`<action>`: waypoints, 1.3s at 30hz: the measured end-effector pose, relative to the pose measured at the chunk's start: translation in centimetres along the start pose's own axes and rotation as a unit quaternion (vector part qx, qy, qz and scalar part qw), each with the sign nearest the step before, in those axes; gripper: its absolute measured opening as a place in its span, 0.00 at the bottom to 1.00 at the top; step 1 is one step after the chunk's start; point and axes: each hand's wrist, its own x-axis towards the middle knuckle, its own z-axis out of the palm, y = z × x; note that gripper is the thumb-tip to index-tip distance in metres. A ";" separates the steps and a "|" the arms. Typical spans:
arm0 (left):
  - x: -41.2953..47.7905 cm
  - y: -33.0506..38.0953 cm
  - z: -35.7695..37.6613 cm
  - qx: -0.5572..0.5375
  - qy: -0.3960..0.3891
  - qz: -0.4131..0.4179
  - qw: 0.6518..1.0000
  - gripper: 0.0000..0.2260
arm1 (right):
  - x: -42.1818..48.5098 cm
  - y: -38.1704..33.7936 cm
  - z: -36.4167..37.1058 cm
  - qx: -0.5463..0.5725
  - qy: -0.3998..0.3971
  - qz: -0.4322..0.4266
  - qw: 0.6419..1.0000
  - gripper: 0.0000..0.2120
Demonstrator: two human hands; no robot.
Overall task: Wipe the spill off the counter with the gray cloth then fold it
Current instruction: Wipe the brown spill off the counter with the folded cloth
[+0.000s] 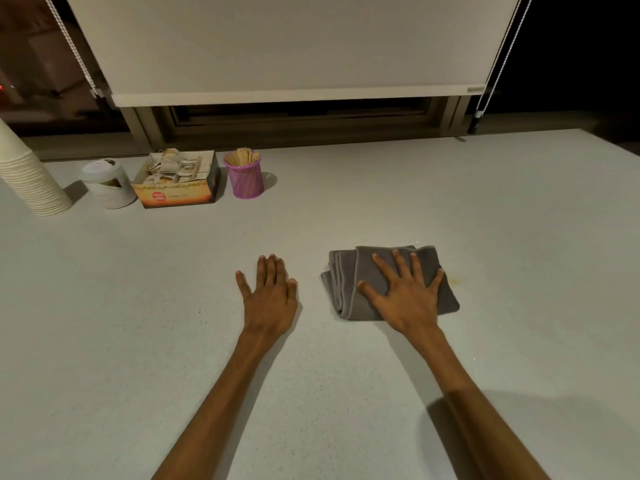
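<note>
A gray cloth [349, 285], folded into a thick bundle, lies on the pale counter [346, 202] right of centre. My right hand [405, 292] rests flat on top of it, fingers spread, pressing down without gripping. Just past the cloth's right edge a faint yellowish spill mark [456, 280] shows on the counter. My left hand [270, 296] lies flat on the bare counter to the left of the cloth, fingers extended, holding nothing.
Along the back left stand a stack of white paper cups [27, 174], a white lidded tub [109, 185], an open box of tea bags [178, 180] and a purple mesh holder of wooden stirrers [244, 176]. A lowered white blind [294, 46] hangs behind.
</note>
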 end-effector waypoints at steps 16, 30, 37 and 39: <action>1.3 4.4 1.4 0.009 0.013 0.042 0.999 0.29 | 5.3 4.3 -1.5 0.018 -0.036 0.077 0.996 0.39; 1.0 4.6 1.8 0.003 0.031 0.047 0.998 0.28 | 8.1 4.0 -1.5 0.003 -0.088 0.060 0.994 0.42; 1.1 4.3 1.9 -0.012 0.042 0.057 0.997 0.28 | 2.0 2.7 -1.2 0.002 -0.031 -0.004 1.000 0.39; 1.0 4.1 2.0 -0.018 0.042 0.061 0.997 0.27 | 0.1 4.4 -1.5 -0.005 -0.012 -0.006 1.000 0.38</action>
